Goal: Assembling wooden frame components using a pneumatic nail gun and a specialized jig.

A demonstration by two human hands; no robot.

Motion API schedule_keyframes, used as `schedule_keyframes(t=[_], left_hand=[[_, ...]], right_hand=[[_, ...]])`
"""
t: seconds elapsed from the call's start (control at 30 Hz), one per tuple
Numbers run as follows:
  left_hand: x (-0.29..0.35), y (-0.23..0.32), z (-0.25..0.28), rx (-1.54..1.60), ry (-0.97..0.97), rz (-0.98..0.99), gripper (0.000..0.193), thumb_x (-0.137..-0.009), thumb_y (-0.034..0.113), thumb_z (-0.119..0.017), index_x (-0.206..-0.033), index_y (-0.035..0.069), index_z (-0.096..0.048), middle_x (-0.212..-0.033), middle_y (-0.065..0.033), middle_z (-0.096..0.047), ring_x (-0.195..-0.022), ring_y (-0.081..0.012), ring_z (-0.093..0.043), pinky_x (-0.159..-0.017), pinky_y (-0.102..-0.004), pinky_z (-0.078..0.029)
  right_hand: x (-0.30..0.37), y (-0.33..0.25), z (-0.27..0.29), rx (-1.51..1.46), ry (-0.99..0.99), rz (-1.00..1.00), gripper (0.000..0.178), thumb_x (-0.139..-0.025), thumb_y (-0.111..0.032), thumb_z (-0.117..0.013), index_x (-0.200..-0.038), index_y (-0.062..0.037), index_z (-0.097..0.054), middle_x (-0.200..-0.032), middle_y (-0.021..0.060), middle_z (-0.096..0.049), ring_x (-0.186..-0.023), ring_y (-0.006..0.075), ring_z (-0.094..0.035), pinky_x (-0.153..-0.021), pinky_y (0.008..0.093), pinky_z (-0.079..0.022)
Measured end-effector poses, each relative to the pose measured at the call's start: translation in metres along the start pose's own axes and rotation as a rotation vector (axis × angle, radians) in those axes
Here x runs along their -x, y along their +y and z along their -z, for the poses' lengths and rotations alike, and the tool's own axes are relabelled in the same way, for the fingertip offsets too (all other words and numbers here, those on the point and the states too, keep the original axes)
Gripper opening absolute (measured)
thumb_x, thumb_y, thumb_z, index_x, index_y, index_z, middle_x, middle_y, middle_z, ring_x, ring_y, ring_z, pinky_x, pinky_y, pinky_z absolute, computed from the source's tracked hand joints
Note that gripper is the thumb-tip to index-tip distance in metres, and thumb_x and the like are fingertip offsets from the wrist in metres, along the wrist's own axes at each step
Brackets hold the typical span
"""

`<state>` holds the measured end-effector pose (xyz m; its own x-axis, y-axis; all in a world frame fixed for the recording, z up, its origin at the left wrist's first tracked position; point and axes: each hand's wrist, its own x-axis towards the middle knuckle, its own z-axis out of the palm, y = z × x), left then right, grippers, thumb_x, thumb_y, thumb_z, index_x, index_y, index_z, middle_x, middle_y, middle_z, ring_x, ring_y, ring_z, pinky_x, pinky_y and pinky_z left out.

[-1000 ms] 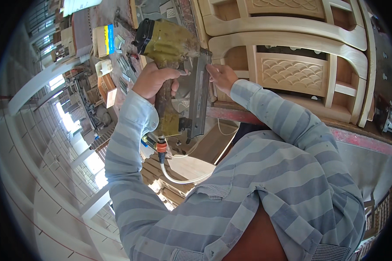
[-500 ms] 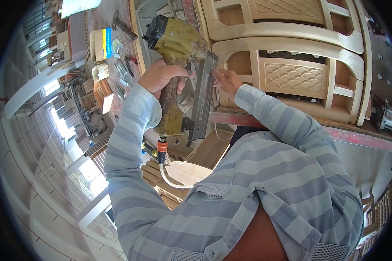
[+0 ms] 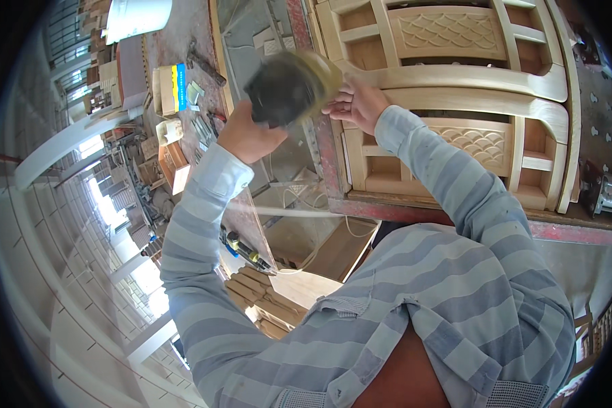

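Left hand grips a blurred olive nail gun; right hand, fingers spread open, rests on the carved wooden frame. A cream box with a blue-yellow label lies on the worktop.

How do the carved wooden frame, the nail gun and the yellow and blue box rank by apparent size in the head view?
1. Carved wooden frame, by far the largest.
2. Nail gun, blurred and near the camera, held by the left hand.
3. Yellow and blue box, smallest, though farther away.
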<state>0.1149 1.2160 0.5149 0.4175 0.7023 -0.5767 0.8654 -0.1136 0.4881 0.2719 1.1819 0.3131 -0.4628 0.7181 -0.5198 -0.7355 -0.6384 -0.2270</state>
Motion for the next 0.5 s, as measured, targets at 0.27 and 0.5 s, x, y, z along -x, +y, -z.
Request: schedule_keyframes(t=[0.27, 0.5], left_hand=[[-0.029, -0.006, 0.018, -1.201, 0.023, -0.603, 0.036, -0.081, 0.012, -0.062, -0.115, 0.004, -0.054, -0.105, -0.0048, -0.063, -0.075, -0.0179, -0.060, -0.068, -0.0292, -0.047], [-0.052, 0.001, 0.033, -1.342, -0.128, -0.598, 0.037, -0.079, 0.013, -0.060, -0.115, 0.010, -0.049, -0.108, -0.0005, -0.055, -0.079, -0.0208, -0.058, -0.070, -0.0321, -0.046]], right_hand=[[-0.027, 0.005, 0.010, -0.066, -0.069, -0.053, 0.026, -0.095, -0.026, -0.055, -0.104, -0.0035, -0.063, -0.095, 0.0072, -0.064, -0.087, 0.0178, -0.060, -0.081, 0.0291, -0.047], [-0.044, 0.012, 0.020, -0.029, -0.094, -0.006, 0.032, -0.097, -0.030, -0.055, -0.114, -0.0041, -0.062, -0.112, 0.0115, -0.065, -0.099, 0.0197, -0.060, -0.089, 0.0328, -0.045]])
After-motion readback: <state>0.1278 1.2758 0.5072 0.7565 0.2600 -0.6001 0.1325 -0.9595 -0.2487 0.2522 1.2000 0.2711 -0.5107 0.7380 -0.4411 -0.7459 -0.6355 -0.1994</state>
